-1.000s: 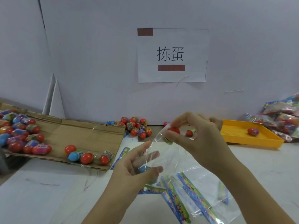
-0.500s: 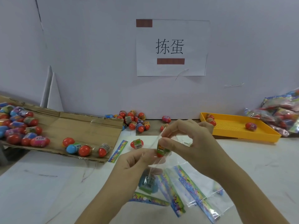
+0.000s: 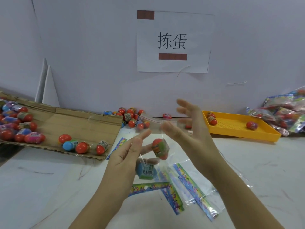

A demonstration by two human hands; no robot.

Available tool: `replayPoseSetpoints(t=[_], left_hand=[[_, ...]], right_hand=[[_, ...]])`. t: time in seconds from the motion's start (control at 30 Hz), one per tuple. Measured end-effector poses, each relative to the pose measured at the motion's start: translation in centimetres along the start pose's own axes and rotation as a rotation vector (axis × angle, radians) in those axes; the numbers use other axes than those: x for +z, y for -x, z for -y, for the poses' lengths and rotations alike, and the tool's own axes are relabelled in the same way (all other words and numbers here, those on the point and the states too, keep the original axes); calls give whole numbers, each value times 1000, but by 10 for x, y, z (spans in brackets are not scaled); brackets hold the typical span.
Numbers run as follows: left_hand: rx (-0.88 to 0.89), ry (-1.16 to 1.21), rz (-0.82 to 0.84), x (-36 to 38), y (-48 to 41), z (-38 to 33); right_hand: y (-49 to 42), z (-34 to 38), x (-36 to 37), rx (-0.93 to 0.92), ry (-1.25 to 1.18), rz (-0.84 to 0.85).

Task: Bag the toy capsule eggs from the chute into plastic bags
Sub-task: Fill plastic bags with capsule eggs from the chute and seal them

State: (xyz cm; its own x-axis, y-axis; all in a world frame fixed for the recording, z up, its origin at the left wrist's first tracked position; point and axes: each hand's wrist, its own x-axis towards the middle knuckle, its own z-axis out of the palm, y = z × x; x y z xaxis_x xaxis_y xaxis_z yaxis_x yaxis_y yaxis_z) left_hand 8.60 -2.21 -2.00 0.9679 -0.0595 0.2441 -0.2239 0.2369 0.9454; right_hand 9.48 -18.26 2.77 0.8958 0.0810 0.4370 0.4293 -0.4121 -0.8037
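Hands are up over the white worktop (image 3: 49, 187) with a clear plastic bag (image 3: 153, 120) held between them. Left hand (image 3: 130, 152): my fingers lie nearly straight and slightly fanned against the near side of the bag, not curled round it. Right hand (image 3: 189, 129): blurred. Its upper fingers are spread wide, while thumb and forefinger sit at the bag's mouth, by the red-striped flap, and I cannot tell whether they pinch the film. Two capsules are inside the bag: a red-and-green egg (image 3: 160, 148) partway down, between my hands, and a blue egg (image 3: 146, 170) at the bottom, just below my left fingers. The blue egg carries a white barcode label, with print too small to read. On the wall a paper sign (image 3: 172, 41) reads "拣蛋" in black, with a brown bar at its top left corner and another under the characters. A cardboard chute (image 3: 74, 123) lies at left, loaded with loose eggs (image 3: 19, 129) in red, blue and pink, four of them near its lower edge. A pile of eggs (image 3: 132, 117) sits against the wall beyond the chute's end. A yellow tray (image 3: 234, 126) at right holds three eggs, and filled bags (image 3: 283, 113) are heaped beside it. Empty bags (image 3: 186, 187) with colourful header strips lie on the worktop under my wrists; their lettering is illegible.
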Motion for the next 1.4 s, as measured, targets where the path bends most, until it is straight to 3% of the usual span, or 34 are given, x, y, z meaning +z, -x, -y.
replayPoseSetpoints(t=[0.07,0.13,0.23,0.33,0.47,0.57,0.67,0.77,0.97,1.03,1.1,1.17,1.23,1.33,1.4], left_hand=[[14,-11,-9,2,1,0],[13,-14,-16,3,1,0],[-17,-14,-40,4,1,0],[-68,16,-34,3,2,1],[-174,-39,117,1,3,-2],[-196,-24,101,4,4,-4],[-193,-7,1,4,2,0],[-205,37,-47,3,2,-3],[-260,-3,9,1,3,-3],[-239,16,-31,-1,2,-1],[-229,41,-50,-2,0,-1],[-229,56,-108,-5,-3,0],[-226,58,-136,-5,-6,3],[-219,38,-124,-4,-9,6],[-228,42,-124,-4,-11,8]], right_hand=[[-2,-4,4,172,-107,118],[-2,-7,9,191,-181,211],[0,-6,12,161,-386,143],[0,-10,17,30,-281,1],[2,-9,22,-78,-211,-109],[0,-8,18,-11,-304,73],[-1,-9,9,113,-234,258],[-3,-11,7,124,-314,208],[-2,-12,14,64,-541,158],[-7,-16,15,85,-576,163],[-23,-30,11,158,-568,62],[-48,-55,0,273,-434,-127],[-75,-88,-13,341,-107,-263],[-106,-138,-24,388,538,-107],[-119,-158,-24,416,833,41]])
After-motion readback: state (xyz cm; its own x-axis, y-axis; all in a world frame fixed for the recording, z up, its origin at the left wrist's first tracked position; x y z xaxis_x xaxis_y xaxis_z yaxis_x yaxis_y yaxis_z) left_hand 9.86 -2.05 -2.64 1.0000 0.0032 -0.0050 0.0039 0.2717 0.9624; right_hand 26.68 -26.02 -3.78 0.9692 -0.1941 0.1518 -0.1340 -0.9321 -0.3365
